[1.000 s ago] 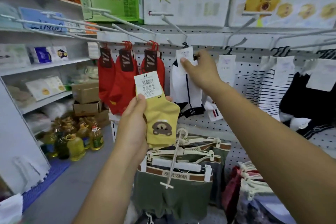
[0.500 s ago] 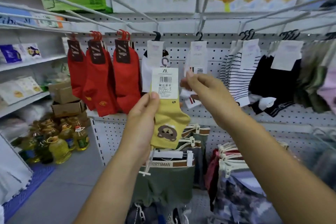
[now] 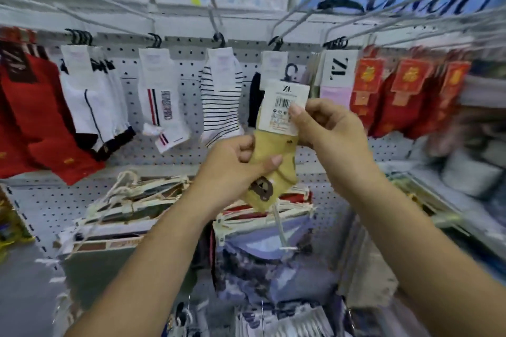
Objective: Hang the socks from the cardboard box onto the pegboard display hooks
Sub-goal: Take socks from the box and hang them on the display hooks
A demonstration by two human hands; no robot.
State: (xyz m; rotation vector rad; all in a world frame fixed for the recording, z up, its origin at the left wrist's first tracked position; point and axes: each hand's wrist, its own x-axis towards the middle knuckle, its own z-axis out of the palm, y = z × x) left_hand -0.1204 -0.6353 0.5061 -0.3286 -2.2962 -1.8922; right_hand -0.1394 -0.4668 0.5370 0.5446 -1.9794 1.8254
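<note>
Yellow sock (image 3: 284, 172): left hand (image 3: 232, 164) grips its body, right hand (image 3: 331, 128), free a moment ago, now pinches the label card (image 3: 282, 101) just above; hanging looks imminent.

We note yellow sock (image 3: 269, 145) with brown bear patch (image 3: 261, 187), white tag (image 3: 276, 120) with black barcode. At left red socks (image 3: 32, 117); striped socks (image 3: 221, 101) white with thin black lines; pegboard (image 3: 189, 68) pale grey, dark holes.
</note>
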